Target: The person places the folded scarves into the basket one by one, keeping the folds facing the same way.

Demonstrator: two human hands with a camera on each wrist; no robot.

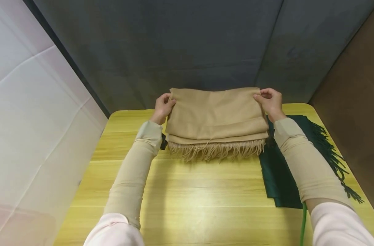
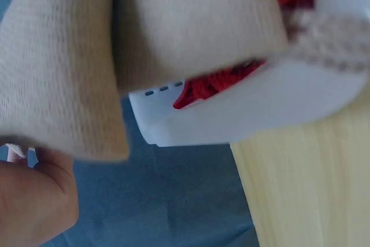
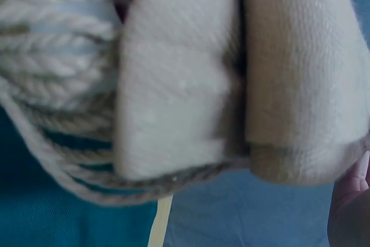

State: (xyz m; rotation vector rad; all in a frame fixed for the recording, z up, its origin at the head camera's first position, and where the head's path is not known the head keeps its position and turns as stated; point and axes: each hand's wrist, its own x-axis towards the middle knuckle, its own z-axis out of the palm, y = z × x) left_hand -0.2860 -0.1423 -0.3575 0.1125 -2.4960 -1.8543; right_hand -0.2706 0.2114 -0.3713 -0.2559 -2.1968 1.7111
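A folded beige fringed scarf [image 1: 216, 112] is held up by both hands above the far part of the table. The left hand [image 1: 163, 108] pinches its upper left corner, thumb in front; the right hand [image 1: 270, 102] pinches the upper right corner. The fringe [image 1: 217, 150] hangs along its lower edge. In the left wrist view, the beige cloth [image 2: 196, 21] hangs beside the left hand [image 2: 37, 201], over a white container [image 2: 231, 114] with red cloth [image 2: 217, 82] in it. The right wrist view has the folded layers [image 3: 179, 79] close up, and part of the right hand [image 3: 351, 212].
A dark green fringed scarf [image 1: 282, 177] lies on the right side of the yellow wooden table [image 1: 202, 205], partly under the right forearm. A green cord [image 1: 303, 222] hangs near that forearm. Grey fabric [image 1: 181, 44] stands behind, with a white panel left and a brown one right.
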